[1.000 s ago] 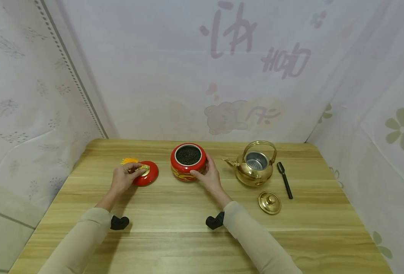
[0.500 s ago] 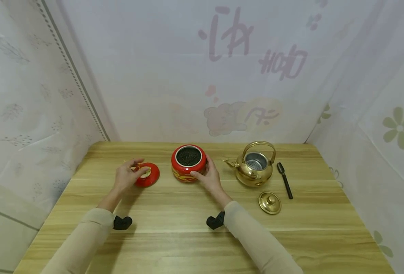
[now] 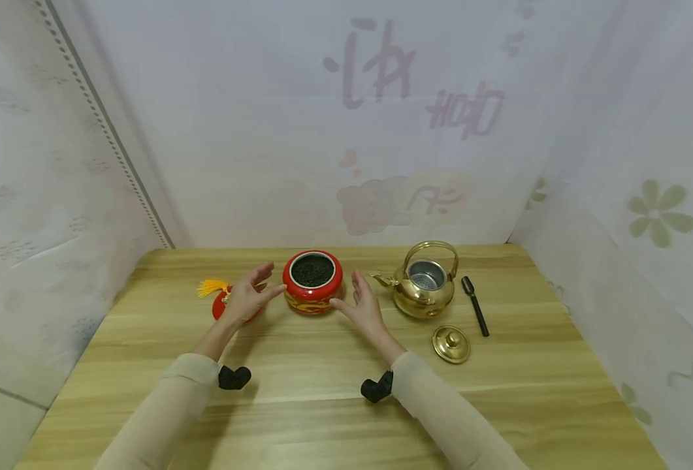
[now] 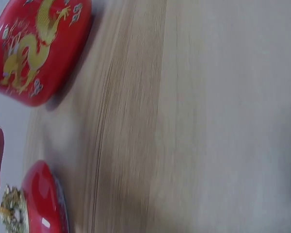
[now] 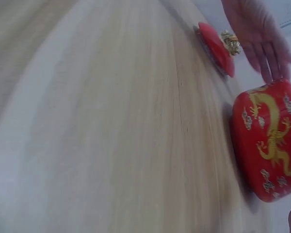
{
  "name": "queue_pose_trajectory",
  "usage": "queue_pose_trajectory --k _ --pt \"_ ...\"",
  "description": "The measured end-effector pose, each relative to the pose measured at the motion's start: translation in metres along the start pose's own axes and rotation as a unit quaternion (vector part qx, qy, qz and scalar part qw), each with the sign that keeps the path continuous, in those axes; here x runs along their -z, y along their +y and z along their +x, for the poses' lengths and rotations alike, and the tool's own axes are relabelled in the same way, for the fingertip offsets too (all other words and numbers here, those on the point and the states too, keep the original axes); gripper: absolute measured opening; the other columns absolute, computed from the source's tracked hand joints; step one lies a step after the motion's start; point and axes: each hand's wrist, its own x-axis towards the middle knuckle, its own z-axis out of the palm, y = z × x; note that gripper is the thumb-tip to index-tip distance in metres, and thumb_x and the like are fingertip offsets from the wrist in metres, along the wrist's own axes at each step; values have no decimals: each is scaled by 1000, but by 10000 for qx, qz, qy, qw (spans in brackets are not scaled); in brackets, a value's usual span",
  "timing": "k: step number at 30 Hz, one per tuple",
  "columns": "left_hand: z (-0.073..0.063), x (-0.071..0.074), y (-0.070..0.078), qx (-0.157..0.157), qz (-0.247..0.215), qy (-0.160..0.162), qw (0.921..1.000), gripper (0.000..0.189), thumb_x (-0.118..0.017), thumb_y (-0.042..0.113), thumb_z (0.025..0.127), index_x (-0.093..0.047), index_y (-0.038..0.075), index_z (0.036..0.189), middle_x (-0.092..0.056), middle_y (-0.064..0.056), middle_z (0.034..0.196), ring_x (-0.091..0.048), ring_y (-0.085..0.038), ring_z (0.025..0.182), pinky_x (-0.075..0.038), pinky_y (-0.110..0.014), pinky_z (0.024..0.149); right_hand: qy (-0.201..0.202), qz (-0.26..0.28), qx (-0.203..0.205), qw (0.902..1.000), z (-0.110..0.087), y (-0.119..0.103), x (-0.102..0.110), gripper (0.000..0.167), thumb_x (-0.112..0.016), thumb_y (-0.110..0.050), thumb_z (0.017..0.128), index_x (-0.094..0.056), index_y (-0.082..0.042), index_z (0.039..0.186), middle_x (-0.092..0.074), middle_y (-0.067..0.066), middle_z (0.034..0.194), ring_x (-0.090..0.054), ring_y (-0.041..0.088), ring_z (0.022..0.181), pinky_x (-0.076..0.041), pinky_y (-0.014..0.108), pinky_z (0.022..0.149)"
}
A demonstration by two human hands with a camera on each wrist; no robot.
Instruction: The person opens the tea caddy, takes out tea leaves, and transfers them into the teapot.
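A red tea jar [image 3: 313,297] with a golden dragon, full of dark loose tea leaves [image 3: 313,270], stands uncovered near the table's back edge. My left hand [image 3: 246,301] is just left of it, fingers stretched, holding nothing. It partly hides the red jar lid [image 3: 219,304], which lies on the table with a yellow tassel [image 3: 211,288]. On the jar's other side, my right hand [image 3: 366,312] has its thumb tip right at the wall and its fingers apart from it. The right wrist view shows the left fingers [image 5: 266,60] extended close to the jar [image 5: 269,141].
Right of the jar stands a brass teapot [image 3: 422,303], uncovered, with a perforated metal strainer inside. Its brass lid [image 3: 451,344] lies in front of it. A dark scoop [image 3: 475,307] lies at the teapot's right. Patterned curtains [image 3: 252,163] surround the wooden table [image 3: 311,405].
My left hand has let go of the jar lid and moved right toward the jar. My right hand has loosened from the jar, its fingers now apart from the wall.
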Motion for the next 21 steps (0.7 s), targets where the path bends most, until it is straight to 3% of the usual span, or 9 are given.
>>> queue_pose_trajectory --k 8,16,21 --pt "8 -15 -4 77 -464 -330 9983 73 -67 14 88 -27 -2 146 -29 -21 150 -27 -34 139 -25 -49 113 348 398 370 9979 -26 -12 27 74 -69 -3 84 -27 6 144 -36 26 144 -35 36 134 -31 41 111" --pt "14 -23 -6 183 -890 -542 9944 78 -67 9 87 -20 -1 148 -21 -18 154 -20 -33 142 -20 -48 115 1028 873 652 9887 -53 -24 75 59 -64 10 82 -38 12 135 -46 32 131 -45 42 124 -38 37 106" --pt "14 -27 -4 266 -929 -533 9939 79 -68 11 87 -20 2 149 -23 -16 154 -22 -32 141 -24 -44 114 1715 934 700 9782 -68 -26 114 50 -62 11 84 -43 14 130 -52 29 121 -57 23 110 -47 22 95"
